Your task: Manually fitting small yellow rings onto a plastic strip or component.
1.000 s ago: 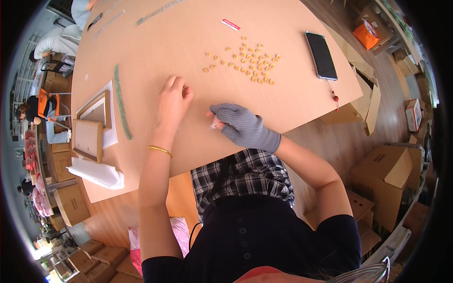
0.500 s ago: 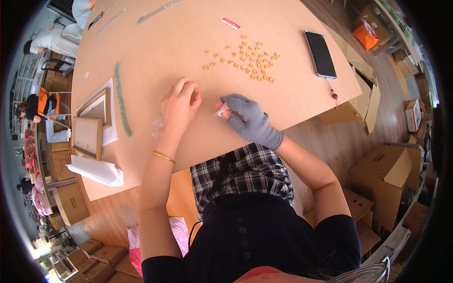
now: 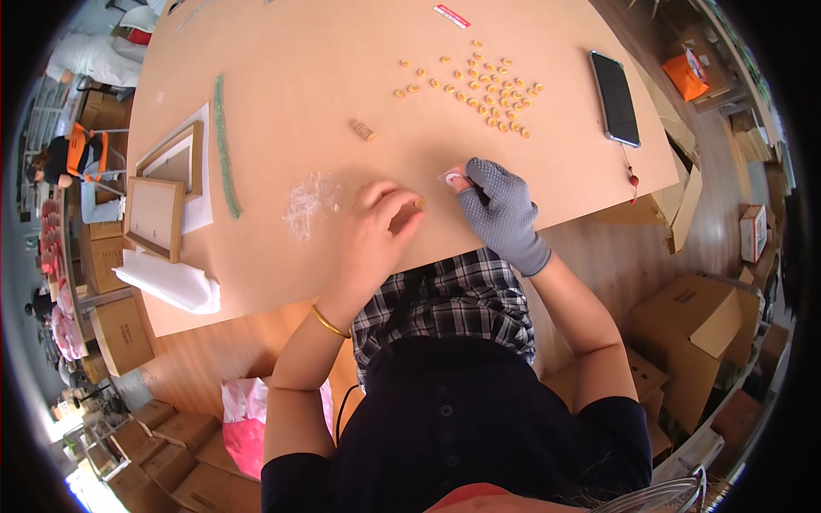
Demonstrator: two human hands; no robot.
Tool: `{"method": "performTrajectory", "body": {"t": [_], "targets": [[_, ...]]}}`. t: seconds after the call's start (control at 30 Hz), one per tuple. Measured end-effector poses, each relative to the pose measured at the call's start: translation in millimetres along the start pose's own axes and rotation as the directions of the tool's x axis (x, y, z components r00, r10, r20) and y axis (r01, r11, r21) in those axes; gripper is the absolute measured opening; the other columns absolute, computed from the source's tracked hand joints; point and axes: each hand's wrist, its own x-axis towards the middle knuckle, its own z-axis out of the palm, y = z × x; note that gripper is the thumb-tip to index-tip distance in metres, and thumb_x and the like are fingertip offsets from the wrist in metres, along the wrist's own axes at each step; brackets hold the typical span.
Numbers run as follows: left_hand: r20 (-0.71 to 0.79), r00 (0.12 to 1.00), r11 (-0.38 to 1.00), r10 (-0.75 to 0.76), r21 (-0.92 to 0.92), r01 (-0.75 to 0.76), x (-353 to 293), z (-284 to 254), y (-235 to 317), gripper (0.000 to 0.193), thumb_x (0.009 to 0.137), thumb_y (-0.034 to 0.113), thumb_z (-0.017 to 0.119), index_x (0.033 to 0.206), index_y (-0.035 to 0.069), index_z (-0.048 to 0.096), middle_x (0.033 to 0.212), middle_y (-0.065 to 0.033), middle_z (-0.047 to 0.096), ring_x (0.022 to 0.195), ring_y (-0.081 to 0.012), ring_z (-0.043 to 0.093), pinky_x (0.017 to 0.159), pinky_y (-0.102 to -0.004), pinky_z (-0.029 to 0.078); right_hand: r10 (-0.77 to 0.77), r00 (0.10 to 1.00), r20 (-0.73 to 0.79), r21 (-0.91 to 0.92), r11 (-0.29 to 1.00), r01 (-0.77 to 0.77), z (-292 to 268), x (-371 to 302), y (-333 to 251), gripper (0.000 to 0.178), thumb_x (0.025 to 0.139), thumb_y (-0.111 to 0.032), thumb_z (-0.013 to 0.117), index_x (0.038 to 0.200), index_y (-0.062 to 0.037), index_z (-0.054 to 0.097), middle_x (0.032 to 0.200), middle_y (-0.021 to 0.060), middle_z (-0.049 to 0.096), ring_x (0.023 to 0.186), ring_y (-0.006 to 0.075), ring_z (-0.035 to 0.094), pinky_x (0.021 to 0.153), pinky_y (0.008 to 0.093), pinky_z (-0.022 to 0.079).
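My bare left hand, with a gold bangle on its wrist, is curled just above the table's near side. A tiny yellow piece shows between its thumb and forefinger. To its right, my right hand in a grey dotted glove pinches a small clear plastic bag with a white and pink patch. The gloved fingers partly hide the bag. Several small round yellow pieces lie scattered beyond my hands. A tan ribbed coil or stack of rings lies beyond my left hand, and crumpled clear plastic to its left.
On the table's left are a green strip, wooden frames and a folded white sheet. A black phone with a beaded cord lies near the right edge. A red label is far off. Cardboard boxes stand on the floor.
My left hand has come right and nearer, towards the gloved hand, uncovering the coil and the crumpled plastic. A yellow piece now shows at its fingertips. The right hand still pinches the bag.
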Motion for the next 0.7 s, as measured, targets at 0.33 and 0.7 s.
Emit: {"method": "performTrajectory", "body": {"t": [0.33, 0.7], "targets": [[-0.108, 0.980, 0.986, 0.168, 0.010, -0.168, 5.4, 1.5, -2.8, 0.014, 0.084, 0.000, 0.081, 0.097, 0.005, 0.077, 0.095, -0.0072, 0.073, 0.080, -0.0224, 0.068, 0.064, -0.0327, 0.055, -0.013, 0.988, 0.153, -0.175, 0.984, 0.041, 10.0, 1.3, -9.5, 0.005, 0.096, -0.010, 0.072, 0.096, -0.0061, 0.069, 0.082, 0.0135, 0.071, 0.072, 0.0340, 0.071, 0.064, 0.0385, 0.056], [-0.084, 0.965, 0.969, 0.248, 0.021, -0.247, 5.9, 2.6, -8.0, 0.016, 0.080, -0.003, 0.083, 0.091, 0.002, 0.073, 0.093, -0.0086, 0.071, 0.080, -0.0270, 0.068, 0.069, -0.0361, 0.055, -0.001, 0.971, 0.241, -0.162, 0.986, 0.041, 12.2, 9.2, -12.4, 0.005, 0.094, -0.006, 0.071, 0.095, -0.0057, 0.067, 0.082, 0.0144, 0.071, 0.073, 0.0351, 0.072, 0.064, 0.0394, 0.057]]}}
